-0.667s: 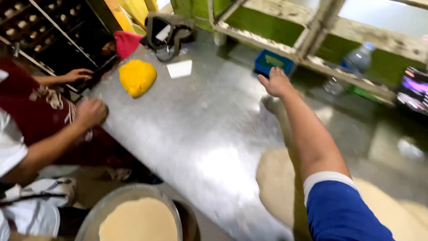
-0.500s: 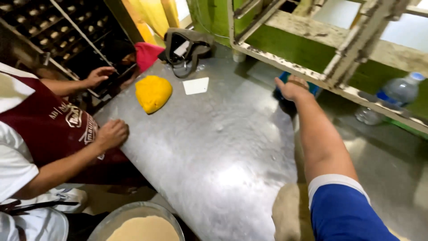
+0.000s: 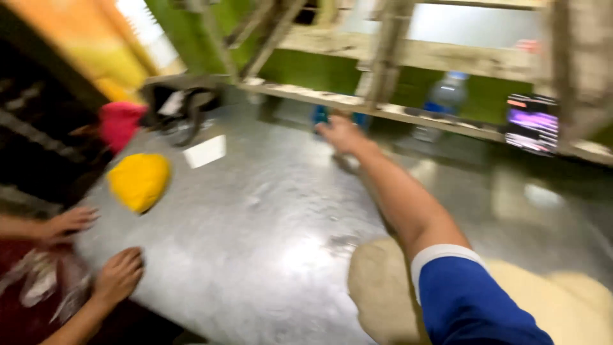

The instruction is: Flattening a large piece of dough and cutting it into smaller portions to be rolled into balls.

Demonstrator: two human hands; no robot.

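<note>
My right hand (image 3: 341, 133) is stretched far across the steel table (image 3: 255, 243), with the arm in a blue sleeve with a white cuff. It lies against a small blue container (image 3: 321, 115) at the table's back edge. Motion blur hides whether the fingers grip it. A large pale dough mass (image 3: 377, 287) lies on the table under my forearm, near the front right. My left hand is out of sight.
A yellow dough lump (image 3: 139, 181) and a white card (image 3: 204, 151) lie at the far left, near a pink cloth (image 3: 120, 124) and black straps (image 3: 185, 112). A co-worker's two hands (image 3: 118, 275) rest on the left edge. A plastic bottle (image 3: 447, 96) stands behind the wooden frame.
The view has swung right and lower and turned blurry. My right hand stays at the blue container. The co-worker's hands remain at the table's left edge.
</note>
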